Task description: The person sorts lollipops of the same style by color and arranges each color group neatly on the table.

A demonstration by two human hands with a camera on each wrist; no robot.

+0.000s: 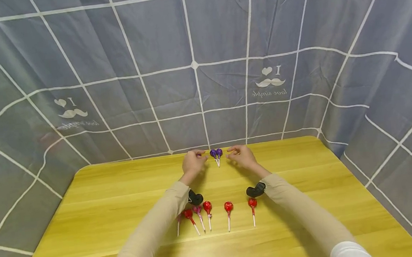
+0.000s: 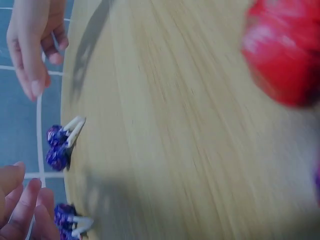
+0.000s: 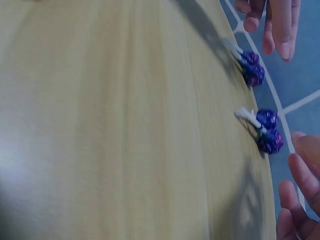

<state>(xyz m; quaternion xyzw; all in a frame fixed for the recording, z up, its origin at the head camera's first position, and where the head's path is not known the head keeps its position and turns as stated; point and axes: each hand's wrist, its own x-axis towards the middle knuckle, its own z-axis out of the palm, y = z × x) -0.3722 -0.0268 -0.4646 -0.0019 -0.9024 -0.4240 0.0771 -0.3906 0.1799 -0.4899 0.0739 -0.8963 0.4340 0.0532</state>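
Two purple-wrapped lollipops (image 1: 219, 152) lie side by side near the table's far edge, their white sticks meeting toward me. My left hand (image 1: 193, 162) is just left of them, its fingers loosely bent and holding nothing. To their right hovers my right hand (image 1: 242, 155), fingers spread a little and likewise holding nothing. A second purple pair (image 2: 64, 216) shows beside my left fingers in the left wrist view; that hand mostly hides it from the head camera. Both pairs also appear in the right wrist view, the nearer purple pair (image 3: 270, 140) close to my right fingertips.
Closer to me is a row of red lollipops (image 1: 229, 206), with a pink one (image 1: 197, 209) among them. My left forearm partly covers the row's left end. A grey curtain (image 1: 224, 89) with white lines hangs behind the wooden table (image 1: 287, 158) and along its sides.
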